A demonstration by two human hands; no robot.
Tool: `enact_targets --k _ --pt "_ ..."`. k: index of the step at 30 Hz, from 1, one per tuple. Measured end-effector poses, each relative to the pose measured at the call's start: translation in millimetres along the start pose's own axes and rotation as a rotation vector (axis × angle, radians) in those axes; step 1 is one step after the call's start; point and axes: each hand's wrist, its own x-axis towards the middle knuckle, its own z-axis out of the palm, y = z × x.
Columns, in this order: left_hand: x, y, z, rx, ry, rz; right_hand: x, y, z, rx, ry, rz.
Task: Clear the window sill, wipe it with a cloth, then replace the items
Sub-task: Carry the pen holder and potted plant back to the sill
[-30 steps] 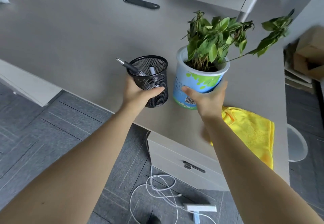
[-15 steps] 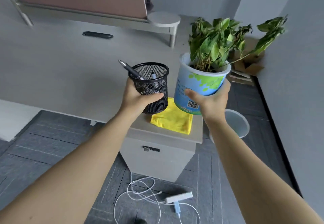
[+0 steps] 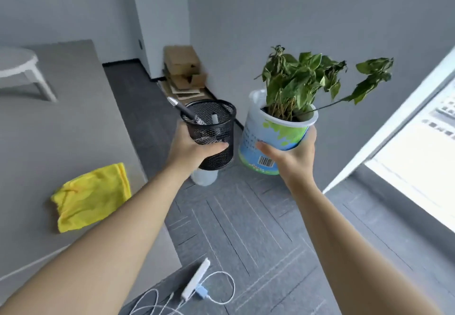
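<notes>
My left hand grips a black mesh pen holder with pens sticking out of it, held in the air over the floor. My right hand holds a potted plant by its blue and green pot, its wilted green leaves spreading to the right. Both are level with each other, a small gap between them. A yellow cloth lies crumpled on the grey desk at the left. The window sill shows at the right edge, under the bright window.
A white bin stands on the floor below the pen holder. Cardboard boxes are stacked against the far wall. A white power strip with cables lies on the grey carpet. A white stand sits on the desk.
The view has swung right from the desk toward the window. Both hands carried the pen holder and the plant off the desk and over the floor. The cloth stayed on the desk.
</notes>
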Motion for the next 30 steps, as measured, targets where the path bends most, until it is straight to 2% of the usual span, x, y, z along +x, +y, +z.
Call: enact_targets --k 7,13,25,30 --pt "-15.6 29.9 156.7 -0.044 -0.397 0.054 -19.5 -8.3 -160.1 -0.104 0.419 0.010" --pt "-58.4 57.2 294.5 -0.025 -0.650 0.090 -35.1 -2.1 -295.5 -0.136 0.671 -0.008" --pt "-137.1 95.4 584.4 -0.015 -0.889 0.150 -29.3 28.1 -571.6 -0.239 0.867 0.047" --pt "-145.1 99.9 680.0 -0.034 -0.937 0.141 -12.3 54.3 -655.2 -0.260 0.913 0.053"
